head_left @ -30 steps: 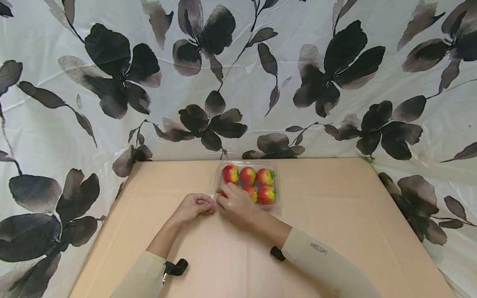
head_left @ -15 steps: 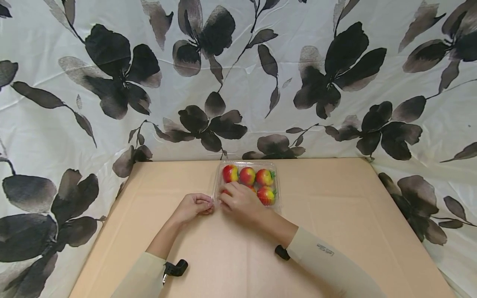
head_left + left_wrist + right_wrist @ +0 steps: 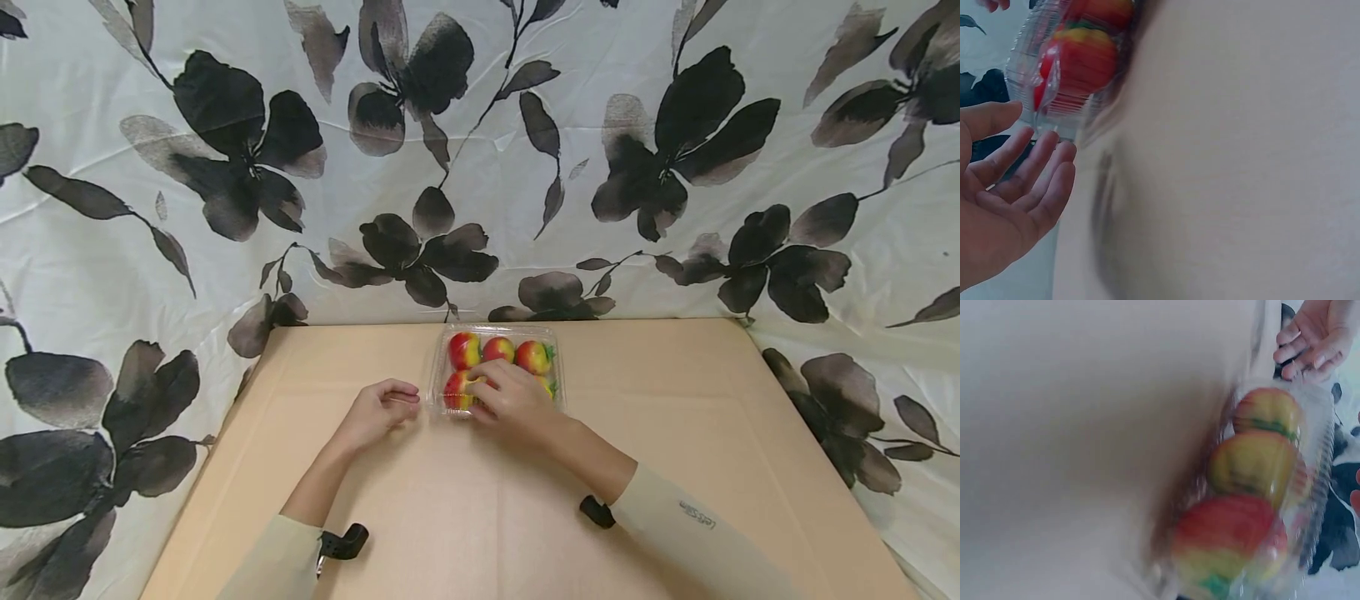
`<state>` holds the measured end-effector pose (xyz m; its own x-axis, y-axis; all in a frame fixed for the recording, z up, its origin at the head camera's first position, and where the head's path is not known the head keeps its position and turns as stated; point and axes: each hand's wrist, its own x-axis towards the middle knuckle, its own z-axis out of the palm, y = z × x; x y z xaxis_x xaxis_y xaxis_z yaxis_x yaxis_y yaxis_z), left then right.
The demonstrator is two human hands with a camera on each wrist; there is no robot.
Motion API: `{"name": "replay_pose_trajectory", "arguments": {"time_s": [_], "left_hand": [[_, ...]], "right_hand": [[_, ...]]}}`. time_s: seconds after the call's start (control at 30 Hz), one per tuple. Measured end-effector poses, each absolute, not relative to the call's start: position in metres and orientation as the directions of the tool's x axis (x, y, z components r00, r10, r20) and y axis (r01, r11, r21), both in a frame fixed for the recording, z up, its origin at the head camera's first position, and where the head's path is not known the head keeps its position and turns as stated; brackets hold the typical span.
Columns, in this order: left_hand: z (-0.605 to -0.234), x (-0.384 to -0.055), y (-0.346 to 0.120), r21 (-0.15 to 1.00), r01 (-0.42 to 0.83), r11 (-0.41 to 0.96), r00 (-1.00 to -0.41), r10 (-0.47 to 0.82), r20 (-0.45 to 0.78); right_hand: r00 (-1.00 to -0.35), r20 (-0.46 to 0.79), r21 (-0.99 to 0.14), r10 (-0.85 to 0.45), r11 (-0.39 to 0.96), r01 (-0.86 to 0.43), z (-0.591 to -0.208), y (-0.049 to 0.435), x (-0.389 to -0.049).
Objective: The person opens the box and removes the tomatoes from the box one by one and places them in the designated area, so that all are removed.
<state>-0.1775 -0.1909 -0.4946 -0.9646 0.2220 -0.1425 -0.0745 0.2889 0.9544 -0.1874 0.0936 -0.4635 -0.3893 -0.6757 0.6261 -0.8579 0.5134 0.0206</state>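
Note:
A clear plastic fruit box [image 3: 558, 400] lies at the far edge of the table, holding several red-and-yellow fruits with green leaves; one such fruit [image 3: 465, 351] is at its back left. My left hand [image 3: 381, 412] is just left of the box, fingers loosely spread and holding nothing; in the left wrist view the fingers [image 3: 1054, 187] show apart below the box's end. My right hand [image 3: 517, 400] is over the front row, its fingers bent slightly and hiding part of the fruits. Whether its fingertips touch the plastic cannot be told.
The table [image 3: 480, 517] has a light tan cover. Behind it hangs a white cloth [image 3: 525, 192] with dark flowers. Black wrist mounts [image 3: 345, 542] sit on both sleeves.
My right hand has moved rightward along the front of the box, uncovering the front-left fruit. My left hand has drawn back a little from the box's left corner, its fingers loosening.

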Motion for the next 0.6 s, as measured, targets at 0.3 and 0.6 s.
{"name": "replay_pose_trajectory", "arguments": {"time_s": [0.3,0.6], "left_hand": [[-0.469,-0.174,-0.190,0.874,0.087,0.479,-0.977,0.210,-0.018],[-0.445,-0.168,-0.172,0.801,0.205,0.562,-0.964,0.260,0.064]], "right_hand": [[-0.451,0.554,-0.038,-0.700,0.520,-0.854,-0.444,0.135,-0.182],[-0.510,0.495,-0.121,-0.703,0.526,-0.842,-0.437,0.172,-0.179]]}}
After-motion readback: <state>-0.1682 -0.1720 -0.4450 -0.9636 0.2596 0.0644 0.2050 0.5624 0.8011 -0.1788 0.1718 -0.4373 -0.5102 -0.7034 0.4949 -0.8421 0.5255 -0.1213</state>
